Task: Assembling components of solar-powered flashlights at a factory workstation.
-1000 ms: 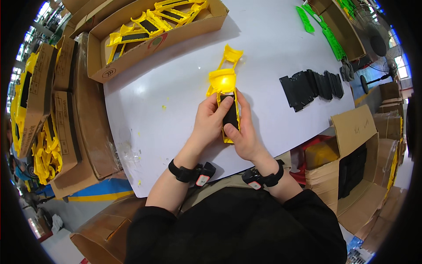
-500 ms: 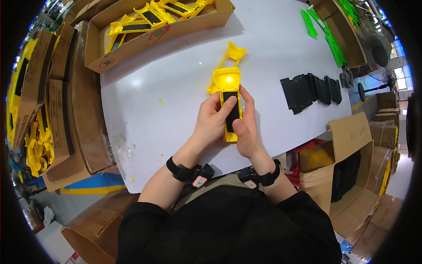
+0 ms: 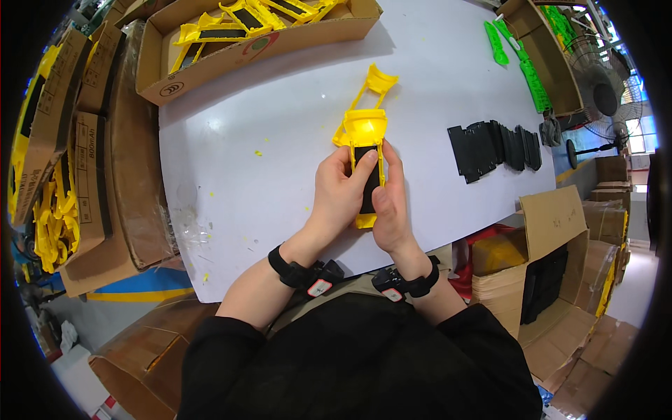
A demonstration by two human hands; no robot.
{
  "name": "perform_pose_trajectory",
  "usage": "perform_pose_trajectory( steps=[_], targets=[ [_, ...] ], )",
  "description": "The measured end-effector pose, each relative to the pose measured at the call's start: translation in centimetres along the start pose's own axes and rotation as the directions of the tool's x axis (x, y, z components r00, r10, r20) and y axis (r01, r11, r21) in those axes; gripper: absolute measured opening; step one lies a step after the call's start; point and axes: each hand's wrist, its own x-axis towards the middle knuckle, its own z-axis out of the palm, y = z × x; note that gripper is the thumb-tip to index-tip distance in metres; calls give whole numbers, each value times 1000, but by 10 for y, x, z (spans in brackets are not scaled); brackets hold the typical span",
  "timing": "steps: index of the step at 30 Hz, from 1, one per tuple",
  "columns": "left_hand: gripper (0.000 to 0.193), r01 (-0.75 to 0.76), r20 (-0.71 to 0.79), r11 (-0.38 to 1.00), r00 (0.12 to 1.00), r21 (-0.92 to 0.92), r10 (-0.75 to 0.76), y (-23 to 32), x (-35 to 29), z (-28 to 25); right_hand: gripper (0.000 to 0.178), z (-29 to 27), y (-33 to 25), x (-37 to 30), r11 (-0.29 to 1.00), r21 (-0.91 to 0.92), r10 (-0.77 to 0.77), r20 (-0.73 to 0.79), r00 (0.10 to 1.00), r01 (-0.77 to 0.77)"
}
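Observation:
Both hands hold a yellow plastic frame (image 3: 366,129) over the near middle of the table, its cup-shaped end pointing away from me. A black rectangular panel (image 3: 367,200) sits in its lower part. My left hand (image 3: 334,192) is closed on the left side, thumb pressed on the panel's upper part. Gripping the right edge, my right hand (image 3: 393,213) has its fingers behind and its thumb near the panel. A second yellow piece (image 3: 381,81) lies just beyond and partly behind the held frame; whether they touch I cannot tell.
Black panels (image 3: 493,149) lie fanned out on the right of the white table (image 3: 245,210). An open carton (image 3: 294,43) of yellow frames stands at the far left. Green parts (image 3: 534,84) lie beside a carton at the far right. Another open carton (image 3: 553,224) stands near right.
The view has shifted slightly. Both hands keep nearly the same grip on the yellow frame, whose cup end now looks less brightly lit.

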Motion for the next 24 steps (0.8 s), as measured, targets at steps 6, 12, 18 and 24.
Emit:
perform_pose_trajectory(
  steps=[6,12,18,24],
  targets=[
    [23,-58,43,992,998,109,54,1,-2,-3,87,-10,6,-2,957,246,153,7,988,-150],
    [24,60,121,995,990,77,-69,8,3,-6,86,-6,-7,0,920,294,249,70,966,-258],
    [22,145,100,989,985,-16,-142,10,4,-7,89,-2,-2,1,992,87,91,9,996,-91],
    [21,24,25,997,999,-70,-22,7,4,-7,95,-1,17,2,972,-176,-159,-17,987,154]
  ],
)
